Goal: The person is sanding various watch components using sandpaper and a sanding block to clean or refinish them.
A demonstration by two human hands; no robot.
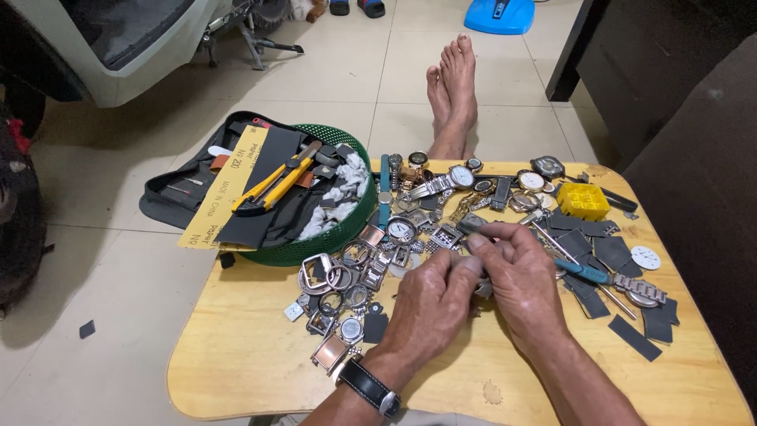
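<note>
Head view shows a small metal watch part point(482, 289) pinched between both hands over the middle of the wooden worktop point(236, 363); the left hand point(430, 304) curls its fingers closed around it from the near side, and the right hand point(516, 276) has its fingers point(493, 233) bent shut over the top, so most of the part is hidden; a slip here would likely drop it into the heap of watch cases point(347, 276) just left, where it could be lost among look-alikes; a blue-handled tool point(583, 272) lies just right of the right hand, and a sweep of the wrist might knock it or the dark straps point(615, 252); the green basket point(351, 217) overhangs the far left edge and could tip if nudged.
</note>
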